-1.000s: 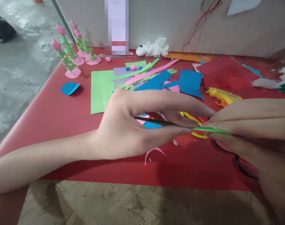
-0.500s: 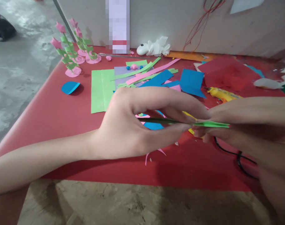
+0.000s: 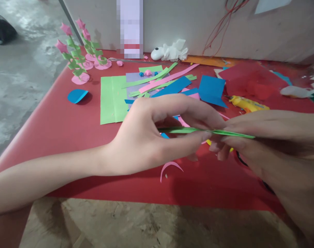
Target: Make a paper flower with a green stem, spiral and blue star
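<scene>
Pinched between both my hands is a narrow green paper strip, seen nearly edge-on above the red table. My left hand grips it between thumb and fingers, and part of the strip lies inside the curve of that hand. From the right, my right hand pinches the same strip, its fingertips close to those of my left. Past the hands lie green paper sheets, a blue folded paper and a pink strip.
Pink paper flowers with green stems stand at the table's back left. A blue paper circle lies before them. A yellow glue gun and a white figure are farther back. Black-handled scissors are partly hidden under my right hand.
Both hands have shifted slightly, and the green strip has tilted so more of its face shows inside my left hand. My right hand now covers more of the black handles.
</scene>
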A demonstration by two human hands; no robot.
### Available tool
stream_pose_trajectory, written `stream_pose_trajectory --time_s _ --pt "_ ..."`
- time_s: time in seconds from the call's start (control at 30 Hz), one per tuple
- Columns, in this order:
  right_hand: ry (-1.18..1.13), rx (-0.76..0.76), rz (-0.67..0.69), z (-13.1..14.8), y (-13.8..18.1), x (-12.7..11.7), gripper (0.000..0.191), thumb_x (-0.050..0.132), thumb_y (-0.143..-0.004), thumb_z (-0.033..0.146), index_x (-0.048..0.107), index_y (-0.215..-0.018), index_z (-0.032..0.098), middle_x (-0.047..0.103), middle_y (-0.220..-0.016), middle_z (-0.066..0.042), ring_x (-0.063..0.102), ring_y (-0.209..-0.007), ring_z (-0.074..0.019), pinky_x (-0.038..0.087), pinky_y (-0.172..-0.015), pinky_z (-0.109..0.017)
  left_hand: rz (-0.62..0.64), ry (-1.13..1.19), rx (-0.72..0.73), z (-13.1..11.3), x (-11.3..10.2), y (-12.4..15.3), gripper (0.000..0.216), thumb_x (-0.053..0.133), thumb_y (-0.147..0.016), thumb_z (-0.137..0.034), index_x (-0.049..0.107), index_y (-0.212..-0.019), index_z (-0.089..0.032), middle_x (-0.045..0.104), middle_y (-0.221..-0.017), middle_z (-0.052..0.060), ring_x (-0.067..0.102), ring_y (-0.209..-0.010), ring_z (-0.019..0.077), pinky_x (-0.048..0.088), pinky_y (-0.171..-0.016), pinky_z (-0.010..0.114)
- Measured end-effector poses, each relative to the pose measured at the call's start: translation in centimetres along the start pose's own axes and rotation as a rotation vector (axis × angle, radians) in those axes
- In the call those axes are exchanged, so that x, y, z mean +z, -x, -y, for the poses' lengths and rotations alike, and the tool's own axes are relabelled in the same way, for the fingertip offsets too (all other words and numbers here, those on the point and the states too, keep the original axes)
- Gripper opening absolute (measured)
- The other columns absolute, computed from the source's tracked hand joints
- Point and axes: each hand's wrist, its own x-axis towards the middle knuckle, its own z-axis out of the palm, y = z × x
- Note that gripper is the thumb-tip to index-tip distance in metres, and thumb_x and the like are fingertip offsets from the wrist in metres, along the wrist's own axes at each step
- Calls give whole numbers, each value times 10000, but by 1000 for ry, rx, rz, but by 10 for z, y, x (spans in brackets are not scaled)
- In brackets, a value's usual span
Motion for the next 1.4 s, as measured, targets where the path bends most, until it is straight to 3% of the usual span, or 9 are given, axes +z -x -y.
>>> stream_pose_trajectory --time_s 0.3,0.43,0.63,0.87,0.97,1.07,1.23,1.4 --pt "-37 -69 -36 -11 -4 -1 145 604 -805 396 660 -765 268 634 -751 59 578 -675 -26 505 -614 -153 98 -36 -67 -3 -4 -5 95 645 -743 -87 716 -724 -148 723 -659 -46 641 -522 49 506 -466 64" --pt "-32 -278 -11 -19 -8 0 100 580 -838 330 652 -798 273 625 -728 72 572 -681 -1 455 -543 -125 72 -9 -133 -2 -2 -2 96 651 -753 -116 733 -742 -166 739 -700 -52 678 -594 58 517 -501 50" --pt "-28 -380 -38 -25 -13 0 84 587 -833 251 651 -779 249 648 -745 64 596 -734 -19 499 -691 -141 -1 11 -155 1 1 2 142 658 -727 -90 744 -743 -201 734 -683 -90 685 -574 65 557 -518 77" --pt "-114 -276 15 -26 -23 6 91 663 -758 260 673 -674 226 633 -627 52 530 -508 -44 406 -403 -187 -32 74 -266 16 -1 -5 163 633 -716 -74 742 -726 -194 714 -606 -89 697 -572 104 533 -416 97" --pt "-283 -85 119 -28 -30 14 36 697 -705 236 696 -703 200 629 -603 43 527 -460 -35 410 -386 -141 -40 104 -306 29 -3 -9 124 652 -706 -87 738 -713 -175 717 -603 -71 700 -588 104 534 -428 88" --pt "-375 84 232 -34 -34 23 104 707 -683 257 698 -731 166 600 -547 23 522 -416 -57 408 -364 -153 -41 72 -340 42 -3 -11 102 664 -704 -109 743 -741 -162 724 -620 -42 705 -604 114 539 -443 95" --pt "-435 167 344 -49 -38 37 191 697 -689 322 690 -774 150 587 -549 8 497 -411 -61 430 -408 -190 -51 64 -430 62 -6 -10 147 658 -723 -184 741 -837 -143 743 -706 28 725 -739 176 526 -425 124" --pt "-422 216 425 -55 -39 46 249 671 -732 359 656 -797 119 614 -630 -12 550 -511 -70 458 -469 -183 -32 58 -471 76 -8 -10 158 670 -709 -214 734 -818 -119 744 -720 60 723 -735 186 529 -432 141"
